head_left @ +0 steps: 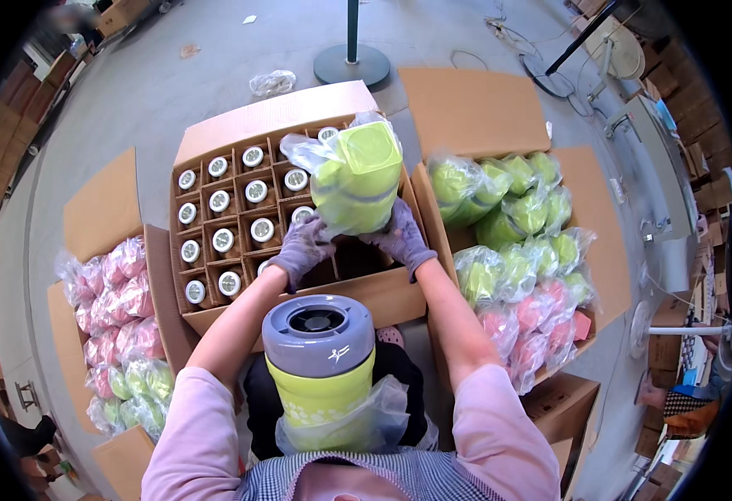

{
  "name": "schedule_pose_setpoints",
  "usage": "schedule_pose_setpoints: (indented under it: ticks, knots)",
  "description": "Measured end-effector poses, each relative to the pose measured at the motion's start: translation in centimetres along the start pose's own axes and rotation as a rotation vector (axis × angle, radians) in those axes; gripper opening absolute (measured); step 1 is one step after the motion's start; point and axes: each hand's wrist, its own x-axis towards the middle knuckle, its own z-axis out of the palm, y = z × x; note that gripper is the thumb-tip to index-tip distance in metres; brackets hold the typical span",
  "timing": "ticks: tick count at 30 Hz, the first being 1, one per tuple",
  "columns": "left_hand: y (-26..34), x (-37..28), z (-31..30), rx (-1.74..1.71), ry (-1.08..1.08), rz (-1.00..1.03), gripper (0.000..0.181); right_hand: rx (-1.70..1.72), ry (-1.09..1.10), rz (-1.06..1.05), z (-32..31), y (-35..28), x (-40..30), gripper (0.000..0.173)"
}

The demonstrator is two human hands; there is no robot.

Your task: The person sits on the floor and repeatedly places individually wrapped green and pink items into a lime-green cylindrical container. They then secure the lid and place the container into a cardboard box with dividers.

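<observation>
Both my hands wear grey-purple gloves and hold a green plastic container (pixel 359 188) in a clear bag, tilted above the divided carton (pixel 334 294). My left hand (pixel 306 249) grips its lower left, my right hand (pixel 401 237) its lower right; some fingertips are hidden beneath it. White-rimmed round tops (pixel 223 240) show in many of the carton's cells. Some cells at the front right look dark, and the held container hides others. In my lap stands a green container (pixel 315 401) with a grey lid (pixel 319 335), its clear bag (pixel 384 407) bunched around the lower part.
To the right, an open carton (pixel 431 200) holds bagged green pieces (pixel 522 213) and pink pieces (pixel 538 313). Another carton (pixel 162 294) at left holds similar bagged pieces (pixel 118 288). A post's round base (pixel 351 66) and a crumpled bag (pixel 272 82) are on the floor ahead.
</observation>
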Motion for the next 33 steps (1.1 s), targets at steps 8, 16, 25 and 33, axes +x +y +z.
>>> schedule_pose_setpoints:
  ticks: [8,16,25,33]
  knots:
    - [10.3,0.3,-8.0,0.093,0.141,0.191,0.081,-0.366,0.102,0.022,2.1,2.9,-2.3,0.069]
    - [10.1,5.4,-5.3,-0.408,-0.225,-0.19,0.042,-0.431,-0.005,0.049,1.2,5.9,-3.1,0.018]
    - [17.4,5.0,-2.9,-0.726,-0.099,0.194,0.038,-1.012,0.087,-0.025,-16.2,4.2,-4.1,0.035]
    - [20.0,8.9,12.1,0.125,-0.511,-0.01,0.036,-0.896,-0.146,0.335,-23.4,18.0,-8.2,0.028]
